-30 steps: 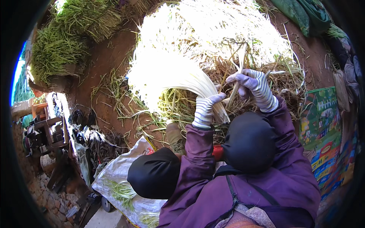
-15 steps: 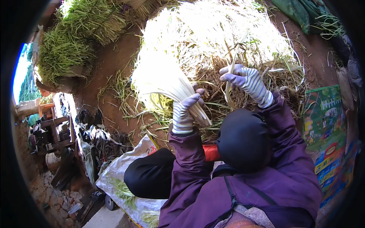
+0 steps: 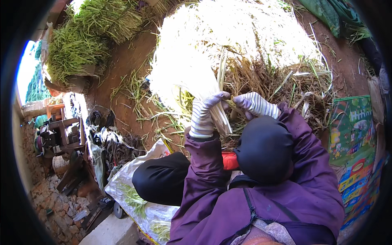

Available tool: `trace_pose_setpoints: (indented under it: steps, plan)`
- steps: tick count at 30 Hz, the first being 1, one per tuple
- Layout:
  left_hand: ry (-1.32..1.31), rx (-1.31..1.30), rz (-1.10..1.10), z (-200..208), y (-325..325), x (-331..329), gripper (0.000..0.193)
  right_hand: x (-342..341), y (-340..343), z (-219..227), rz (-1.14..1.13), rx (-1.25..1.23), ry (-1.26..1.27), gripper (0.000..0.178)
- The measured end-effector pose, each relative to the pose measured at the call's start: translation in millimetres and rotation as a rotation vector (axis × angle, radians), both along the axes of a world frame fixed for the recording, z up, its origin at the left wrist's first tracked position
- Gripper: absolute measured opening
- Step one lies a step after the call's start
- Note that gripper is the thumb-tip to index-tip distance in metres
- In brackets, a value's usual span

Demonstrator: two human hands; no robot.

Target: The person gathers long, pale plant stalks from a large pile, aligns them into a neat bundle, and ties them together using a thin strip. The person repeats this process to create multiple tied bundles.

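So the left hand (image 3: 206, 111), in a white knit glove with thin stripes and purplish fingers, is wrapped tight around a thick bundle of long, pale, flat stalks (image 3: 220, 119). The butt ends poke out just below that grip, and the upper part fans up and away until the glare washes it out. The right hand (image 3: 258, 105), same kind of glove, is right beside it, thumb and fingers pinched together on a thin yellowish strip (image 3: 234, 108), pretty much up against the bundle. Beyond both hands there's a big heap of dry brown strands (image 3: 253, 75), with the far side blown out by sun. Nearer the body, just below the grip, there's a bright red object (image 3: 230, 161) between two black-covered knees (image 3: 160, 178). Down to the left of the grip is a shiny white plastic sack (image 3: 116, 181) with loose green stalks (image 3: 134, 198) on it, and well off to the right hangs or lies a colourful printed mat (image 3: 347, 130), can't tell which.
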State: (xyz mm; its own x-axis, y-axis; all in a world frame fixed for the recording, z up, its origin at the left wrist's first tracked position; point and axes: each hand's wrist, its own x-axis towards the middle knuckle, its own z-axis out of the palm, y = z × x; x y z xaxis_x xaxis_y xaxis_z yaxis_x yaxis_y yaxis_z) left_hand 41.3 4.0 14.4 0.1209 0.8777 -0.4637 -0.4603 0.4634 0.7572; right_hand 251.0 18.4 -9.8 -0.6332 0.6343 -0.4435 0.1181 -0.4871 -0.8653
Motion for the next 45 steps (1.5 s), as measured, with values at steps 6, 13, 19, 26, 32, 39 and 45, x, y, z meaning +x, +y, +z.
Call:
trace_pose_setpoints:
  steps: [6, 13, 19, 26, 32, 39, 45]
  plan:
    - [-0.257, -0.028, 0.152, 16, -6, -10, 0.026, 38, -11, 2, 0.000, 0.298, -0.155, 0.044]
    - [-0.451, 0.133, 0.216, 24, -4, -43, 0.044, 152, -47, 4, -0.178, 0.319, -0.401, 0.033]
    - [-0.488, 0.200, 0.164, 24, -10, -61, 0.046, 288, -48, -8, -0.569, 0.460, -0.698, 0.028]
    - [-0.352, 0.128, 0.164, 24, -12, -26, 0.045, 134, -32, 79, -0.458, 1.152, -0.585, 0.028]
    - [-0.306, 0.035, 0.201, 24, -15, -9, 0.043, -14, 11, 50, 0.040, 0.912, -0.293, 0.038]
    - [-0.209, 0.003, 0.191, 14, -16, -6, 0.043, -6, 4, 38, -0.024, 0.930, -0.187, 0.022]
    - [-0.279, -0.015, 0.229, 19, -14, -15, 0.044, 76, -20, 29, -0.079, 0.958, -0.542, 0.023]
